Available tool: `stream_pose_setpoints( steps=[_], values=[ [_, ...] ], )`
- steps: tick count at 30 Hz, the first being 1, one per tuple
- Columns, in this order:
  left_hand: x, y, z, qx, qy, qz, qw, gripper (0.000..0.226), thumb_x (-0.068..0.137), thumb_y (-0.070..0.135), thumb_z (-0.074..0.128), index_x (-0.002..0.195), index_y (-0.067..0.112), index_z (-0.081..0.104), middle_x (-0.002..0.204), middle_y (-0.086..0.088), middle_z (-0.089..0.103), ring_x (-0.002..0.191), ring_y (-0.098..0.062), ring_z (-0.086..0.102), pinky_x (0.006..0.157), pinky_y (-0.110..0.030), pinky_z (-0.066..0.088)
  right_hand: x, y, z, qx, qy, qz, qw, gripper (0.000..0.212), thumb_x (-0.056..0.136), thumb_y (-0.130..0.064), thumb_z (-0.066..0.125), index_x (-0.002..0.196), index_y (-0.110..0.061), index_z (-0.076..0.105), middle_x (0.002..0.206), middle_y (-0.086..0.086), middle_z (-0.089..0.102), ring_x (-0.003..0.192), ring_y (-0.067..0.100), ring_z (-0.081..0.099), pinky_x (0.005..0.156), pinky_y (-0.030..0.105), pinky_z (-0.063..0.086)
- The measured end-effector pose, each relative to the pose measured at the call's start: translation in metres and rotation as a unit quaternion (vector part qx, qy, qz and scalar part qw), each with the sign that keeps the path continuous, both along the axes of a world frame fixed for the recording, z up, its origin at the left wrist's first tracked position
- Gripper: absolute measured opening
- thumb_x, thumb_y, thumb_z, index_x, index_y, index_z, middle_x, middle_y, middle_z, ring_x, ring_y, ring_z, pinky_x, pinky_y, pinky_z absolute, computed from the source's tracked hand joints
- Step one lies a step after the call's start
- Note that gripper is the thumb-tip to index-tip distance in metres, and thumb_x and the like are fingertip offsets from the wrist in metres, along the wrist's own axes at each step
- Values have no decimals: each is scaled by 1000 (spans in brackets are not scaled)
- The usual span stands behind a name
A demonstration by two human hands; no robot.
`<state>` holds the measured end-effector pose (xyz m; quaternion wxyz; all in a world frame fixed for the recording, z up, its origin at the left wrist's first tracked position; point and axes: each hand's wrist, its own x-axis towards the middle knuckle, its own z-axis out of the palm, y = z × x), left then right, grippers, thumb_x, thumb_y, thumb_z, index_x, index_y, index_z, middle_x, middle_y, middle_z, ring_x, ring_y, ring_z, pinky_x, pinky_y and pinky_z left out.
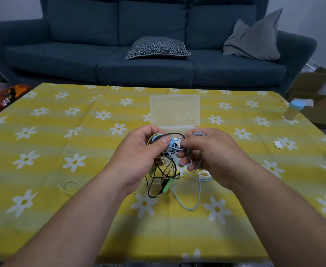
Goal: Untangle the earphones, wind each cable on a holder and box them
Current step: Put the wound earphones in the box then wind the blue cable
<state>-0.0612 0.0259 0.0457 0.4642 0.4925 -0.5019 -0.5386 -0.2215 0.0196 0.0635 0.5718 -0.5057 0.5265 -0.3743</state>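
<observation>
A tangle of earphone cables [166,170] in black, light blue and pale yellow-green is held up between both hands above the table's middle. My left hand [139,157] grips the tangle's left side with the thumb pressed on top. Its right side is pinched by my right hand [210,155], with blue cable looped around the fingers. A blue loop [187,197] hangs down onto the cloth, and a green piece [167,186] dangles below the tangle. Just behind the hands lies a clear plastic box [174,109] with its lid open. Part of the bundle is hidden by my fingers.
The table wears a yellow daisy-print cloth [62,151]. A thin pale cable loop [69,185] lies at the left. A blue-capped bottle [294,109] stands at the far right edge, a small white scrap [278,144] near it. A dark blue sofa [148,45] stands behind.
</observation>
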Motion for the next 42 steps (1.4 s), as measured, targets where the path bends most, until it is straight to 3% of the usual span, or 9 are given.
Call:
stream_pose_setpoints(
  steps=[5,8,17,22,26,31,36,42],
  values=[
    [-1,2,0,10,10,-21,1000,11,94,9,61,86,16,59,75,-4,62,58,-11,52,50,-22,44,-2,0,-5,-44,44,17,998,13,89,3,59,94,-7,66,62,8,64,49,19,56,44,25,40],
    [-1,2,0,23,29,-12,999,12,93,8,62,85,18,62,79,-6,66,60,-13,56,48,-21,45,-2,2,-4,-72,68,38,994,8,89,0,64,85,-6,67,61,5,63,49,18,56,45,26,42],
    [2,2,4,65,85,-47,993,13,94,6,58,85,16,59,76,-5,65,56,-12,56,50,-22,48,-3,2,-5,-58,78,50,994,25,97,-5,57,73,-10,59,59,0,60,48,12,54,47,23,42],
    [2,2,0,2,8,-47,999,18,84,-2,69,86,14,62,83,-6,65,65,-19,56,62,-33,47,-3,0,-7,-45,62,21,997,20,98,-6,55,79,-4,60,61,3,60,46,12,53,45,23,41],
    [0,2,-3,-70,-54,-2,996,17,84,-2,71,81,12,61,79,-2,63,61,-20,55,57,-34,50,-4,-2,-8,-42,73,10,996,15,96,-6,56,85,1,63,64,6,61,48,15,55,44,24,41],
    [-2,1,-3,-116,-94,22,989,13,86,1,70,82,12,64,86,-14,63,61,-17,54,57,-37,57,-2,-2,-6,-28,88,-17,996,14,90,-4,60,76,-3,63,63,9,63,46,18,57,43,24,41],
    [-2,1,-4,-92,-96,16,991,18,84,0,71,82,17,68,98,-18,63,58,-11,58,64,-42,61,0,-5,-10,-36,84,-100,991,7,89,-2,60,86,3,64,54,5,60,41,17,54,40,23,36],
    [-3,-2,-6,-25,-59,25,998,14,88,2,68,79,13,66,90,-18,64,66,-17,64,64,-36,60,5,-4,-14,-61,109,-131,983,12,90,-3,58,79,-7,61,64,4,62,47,14,61,55,32,42]
  ],
)
